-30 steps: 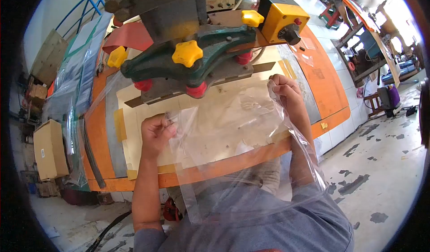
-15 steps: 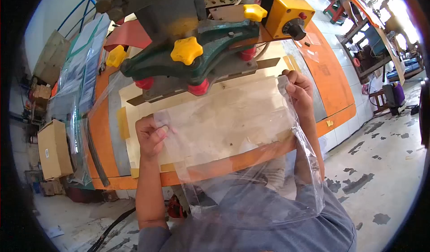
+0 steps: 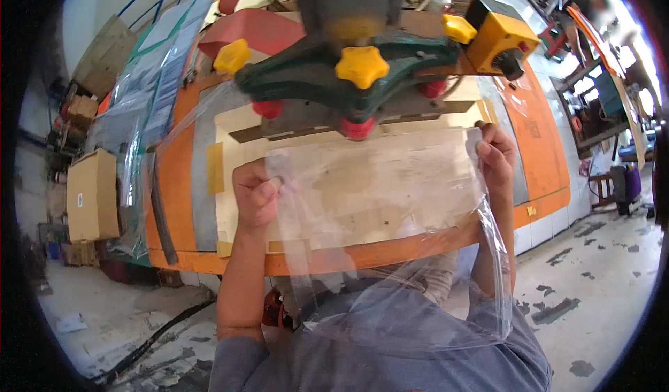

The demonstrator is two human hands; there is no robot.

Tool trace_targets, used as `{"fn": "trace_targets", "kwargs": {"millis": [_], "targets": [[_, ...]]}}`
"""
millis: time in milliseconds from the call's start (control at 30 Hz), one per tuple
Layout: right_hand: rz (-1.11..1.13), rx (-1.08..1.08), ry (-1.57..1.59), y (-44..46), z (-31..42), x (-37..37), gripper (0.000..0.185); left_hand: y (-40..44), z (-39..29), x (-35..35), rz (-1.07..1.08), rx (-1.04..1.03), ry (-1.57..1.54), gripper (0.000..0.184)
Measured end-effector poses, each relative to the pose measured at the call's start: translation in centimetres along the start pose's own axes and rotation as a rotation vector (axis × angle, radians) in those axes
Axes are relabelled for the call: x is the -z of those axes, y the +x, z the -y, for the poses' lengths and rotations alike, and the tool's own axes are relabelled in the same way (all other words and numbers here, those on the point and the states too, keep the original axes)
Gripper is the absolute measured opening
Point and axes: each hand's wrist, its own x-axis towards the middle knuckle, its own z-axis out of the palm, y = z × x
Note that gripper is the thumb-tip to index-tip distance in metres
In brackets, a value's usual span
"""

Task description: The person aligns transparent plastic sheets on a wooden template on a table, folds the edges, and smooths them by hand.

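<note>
A clear plastic sheet [image 3: 376, 252] is stretched between my two hands, its lower part draping over the table's front edge toward my lap. My left hand [image 3: 256, 191] pinches its far left corner, fingers closed. On the other side, my right hand [image 3: 496, 154] grips the far right corner between thumb and fingers. Beneath the sheet lies a pale, stained board [image 3: 240, 221] taped to the table. The sheet's far edge is close to the bar [image 3: 293, 133] under a green press head [image 3: 293, 78] with yellow star knobs [image 3: 362, 66] and red feet [image 3: 357, 128].
A yellow control box [image 3: 503, 41] with a black dial sits right of the press. Clear plastic sheets [image 3: 150, 92] are stacked at the left, near a cardboard box [image 3: 93, 197]. The orange table [image 3: 174, 218] has a curved front edge. Another person [image 3: 582, 22] is far right.
The view has shifted, so the press, table and hands appear farther right. Both hands keep their hold on the sheet's corners, with little change in its position over the board.
</note>
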Motion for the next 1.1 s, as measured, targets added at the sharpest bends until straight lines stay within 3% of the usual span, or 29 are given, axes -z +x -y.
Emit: {"fn": "trace_targets", "kwargs": {"millis": [500, 567, 800, 967, 1100], "targets": [[-0.034, -0.034, -0.017, 0.0, -0.1, -0.3, 0.022, 0.3, -0.8, -0.5, 0.012, 0.03, -0.025, 0.016], [-0.045, -0.027, -0.024, 0.0, 0.0, -0.2, 0.023, 0.4, -0.6, -0.4, -0.035, 0.078, 0.104, 0.036], [-0.034, -0.029, -0.053, 0.0, 0.0, 0.0, 0.024, 0.5, -0.9, -1.4, -0.058, 0.063, 0.073, 0.033], [-0.035, -0.037, -0.006, -0.1, 0.2, -0.5, 0.023, 0.4, -0.8, -1.3, -0.062, 0.027, 0.142, 0.05], [-0.019, -0.053, 0.011, -0.1, 0.0, 0.0, 0.022, 0.3, -1.3, -1.8, -0.08, 0.06, 0.135, 0.048]]}}
